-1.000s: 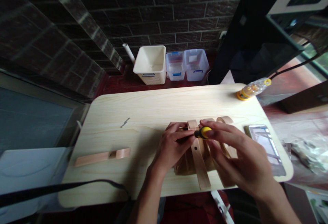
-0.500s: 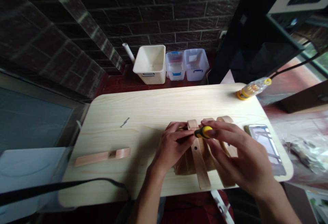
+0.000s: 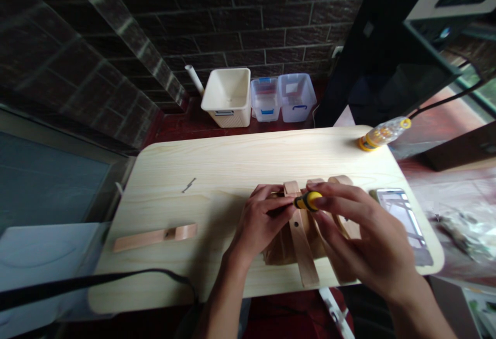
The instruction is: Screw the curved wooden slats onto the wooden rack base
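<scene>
Head view, only one: looking down at a pale wood-grain worktop with both of the person's hands at its near right. The right hand holds a screwdriver with a yellow and black handle, lying roughly level and pointing left, its fingers closed around the handle from above. The left hand is right beside it, its fingers curled in around the dark shank end of the screwdriver and the top of the work. Hard to tell whether they actually grip the shank or the wood, as the tip is hidden behind them. Under both hands sits a stack of pale wood strips crossing a brown piece, material unclear, all resting on the worktop with one strip running toward the near edge. A separate wood strip with a dark hole or fitting lies flat at left, and a small metal screw lies well above it. A phone lies face up just right of the right hand. A clear plastic bottle with yellow ends lies at the far right corner. Beyond the worktop on the dark red floor are a white bin and two clear plastic boxes against a dark brick wall. A black strap crosses the lower left.
</scene>
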Demonstrator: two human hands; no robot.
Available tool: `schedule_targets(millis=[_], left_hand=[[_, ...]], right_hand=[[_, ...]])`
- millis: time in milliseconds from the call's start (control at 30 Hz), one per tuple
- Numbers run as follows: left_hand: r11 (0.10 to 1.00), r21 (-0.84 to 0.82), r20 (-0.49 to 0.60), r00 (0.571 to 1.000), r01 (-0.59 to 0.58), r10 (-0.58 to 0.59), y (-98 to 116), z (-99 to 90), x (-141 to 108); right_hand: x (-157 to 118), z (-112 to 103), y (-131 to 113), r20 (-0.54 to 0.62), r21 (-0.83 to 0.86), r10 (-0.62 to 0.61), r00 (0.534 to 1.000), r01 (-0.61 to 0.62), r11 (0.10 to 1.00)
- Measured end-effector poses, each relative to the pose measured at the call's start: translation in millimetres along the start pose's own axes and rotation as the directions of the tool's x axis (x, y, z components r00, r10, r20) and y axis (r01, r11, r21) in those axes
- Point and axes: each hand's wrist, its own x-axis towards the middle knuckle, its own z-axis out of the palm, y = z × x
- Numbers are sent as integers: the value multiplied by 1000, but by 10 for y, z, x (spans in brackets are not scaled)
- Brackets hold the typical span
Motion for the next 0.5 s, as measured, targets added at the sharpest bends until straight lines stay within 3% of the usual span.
schedule_targets(millis=[500], left_hand=[[1000,6,-2,1000,-4,4,-7,5,3]], right_hand=[[-8,-4,3,2,20,18,1000,-18,1000]])
